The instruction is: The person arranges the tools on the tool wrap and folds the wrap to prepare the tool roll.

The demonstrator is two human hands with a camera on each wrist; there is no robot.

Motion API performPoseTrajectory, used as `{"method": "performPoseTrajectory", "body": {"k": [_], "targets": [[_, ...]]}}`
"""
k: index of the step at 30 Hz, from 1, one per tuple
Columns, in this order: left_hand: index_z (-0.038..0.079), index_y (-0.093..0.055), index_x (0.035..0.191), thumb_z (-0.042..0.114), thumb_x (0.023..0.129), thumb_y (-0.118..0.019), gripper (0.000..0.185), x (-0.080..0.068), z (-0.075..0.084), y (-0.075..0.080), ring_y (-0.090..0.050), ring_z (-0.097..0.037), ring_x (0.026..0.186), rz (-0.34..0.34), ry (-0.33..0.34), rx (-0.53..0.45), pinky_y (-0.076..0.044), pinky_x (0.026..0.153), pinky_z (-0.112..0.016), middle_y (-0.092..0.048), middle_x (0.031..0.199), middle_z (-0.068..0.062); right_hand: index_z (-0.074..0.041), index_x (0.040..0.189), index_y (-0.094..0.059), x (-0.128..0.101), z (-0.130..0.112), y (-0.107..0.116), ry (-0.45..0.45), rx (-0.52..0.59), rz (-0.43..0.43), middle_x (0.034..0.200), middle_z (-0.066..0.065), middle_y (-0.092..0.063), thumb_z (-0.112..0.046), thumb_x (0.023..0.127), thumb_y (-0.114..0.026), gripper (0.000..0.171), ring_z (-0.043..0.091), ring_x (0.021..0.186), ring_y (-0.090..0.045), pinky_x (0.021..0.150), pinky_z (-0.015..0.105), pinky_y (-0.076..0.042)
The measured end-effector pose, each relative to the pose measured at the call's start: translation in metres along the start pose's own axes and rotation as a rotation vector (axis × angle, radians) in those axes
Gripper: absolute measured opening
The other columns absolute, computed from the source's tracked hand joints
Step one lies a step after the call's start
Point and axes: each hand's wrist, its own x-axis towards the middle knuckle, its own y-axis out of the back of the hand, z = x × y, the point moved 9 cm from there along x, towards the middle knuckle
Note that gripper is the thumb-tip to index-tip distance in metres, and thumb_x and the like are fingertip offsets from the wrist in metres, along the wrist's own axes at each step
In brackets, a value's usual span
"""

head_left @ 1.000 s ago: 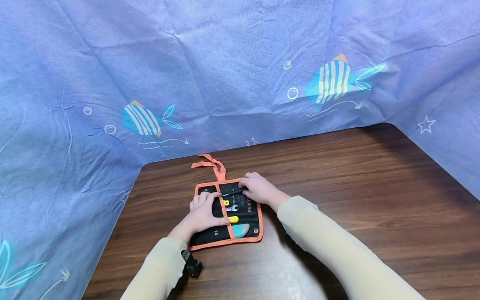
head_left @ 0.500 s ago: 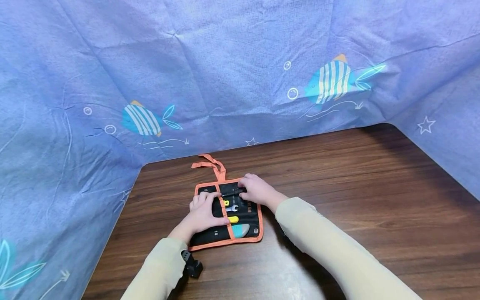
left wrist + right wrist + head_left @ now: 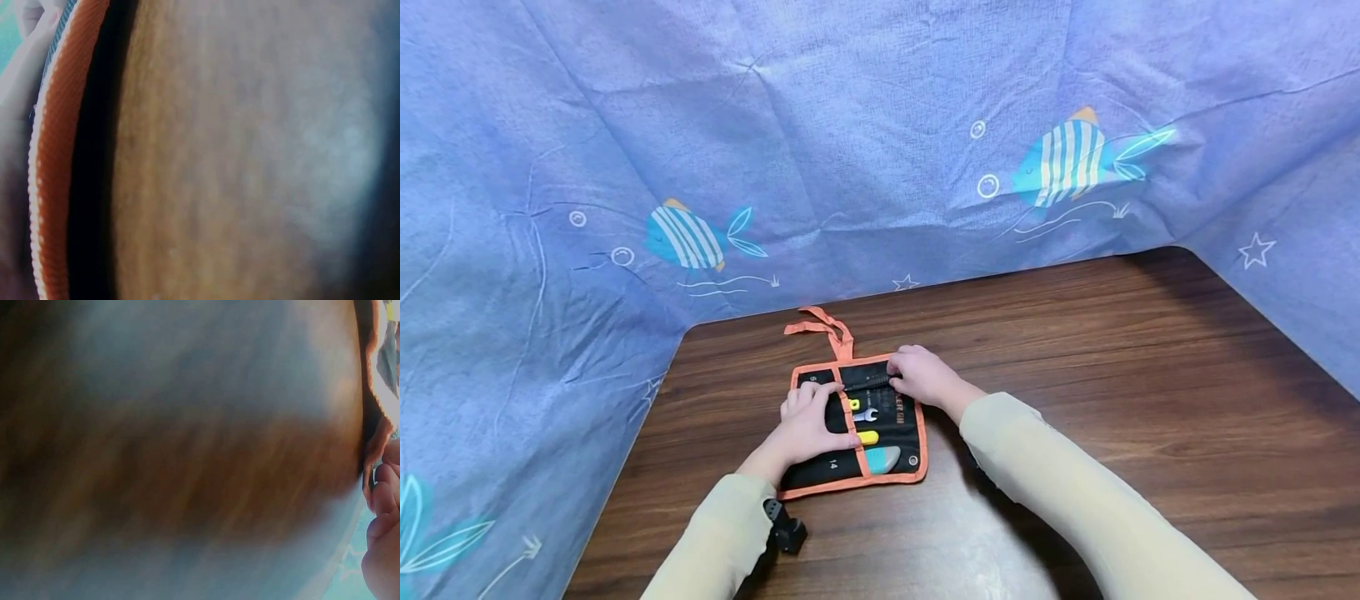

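Tool pouch, black cloth with orange edging, lying unrolled on the dark wood-grain table, left of centre. Orange ties extend from its far edge; a metal eyelet sits at its near right corner.

Markings: white "14" on the pocket panel near the close edge; a single white numeral near the far left corner, possibly 5 or 6. Orange lettering on the right flap, partly hidden, of which "LER" seems readable. Small pale print beside it, too fine to make out.

Contents, ends showing from the pockets: small yellow piece; wrench, open jaw outward; yellow handle; teal and grey handle.

Left hand: on the pocket panel, thumb and forefinger set wide apart, their tips at the orange strip along the pocket mouths.

Right hand: at the pouch's far right corner, fingers bent and pinching the black tool, whose other end meets the orange strip.

Backdrop: blue cloth with striped fish, bubbles and stars.
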Motion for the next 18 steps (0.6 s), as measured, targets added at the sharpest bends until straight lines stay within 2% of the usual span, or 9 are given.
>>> {"method": "performPoseTrajectory", "body": {"k": [5, 13, 18], "targets": [[0.022, -0.043, 0.137, 0.075, 0.061, -0.066, 0.095, 0.0, 0.0, -0.001, -0.03, -0.032, 0.114, 0.01, -0.005, 0.006, -0.021, 0.097, -0.057, -0.039, 0.126, -0.012, -0.012, 0.092, -0.067, 0.002, -0.008, -0.001, 0.014, -0.002, 0.009, 0.091, 0.0, -0.058, -0.018, 0.09, -0.063, 0.007, 0.017, 0.091, -0.054, 0.087, 0.036, -0.043], [0.023, -0.042, 0.137, 0.076, 0.061, -0.066, 0.096, 0.0, 0.0, 0.0, -0.03, -0.031, 0.112, 0.012, -0.005, 0.002, -0.02, 0.098, -0.056, -0.039, 0.125, -0.011, -0.012, 0.095, -0.067, 0.007, -0.016, -0.006, 0.002, -0.007, -0.003, 0.094, 0.001, -0.058, -0.019, 0.091, -0.063, 0.009, 0.017, 0.092, -0.054, 0.084, 0.034, -0.044], [0.021, -0.04, 0.139, 0.075, 0.061, -0.067, 0.098, -0.002, -0.001, 0.0, -0.03, -0.031, 0.113, 0.006, -0.007, -0.004, -0.021, 0.097, -0.055, -0.038, 0.127, -0.012, -0.011, 0.097, -0.067, 0.009, -0.021, -0.008, 0.0, 0.023, -0.006, 0.097, 0.002, -0.06, -0.018, 0.091, -0.062, 0.011, 0.018, 0.096, -0.055, 0.09, 0.036, -0.042]]}}
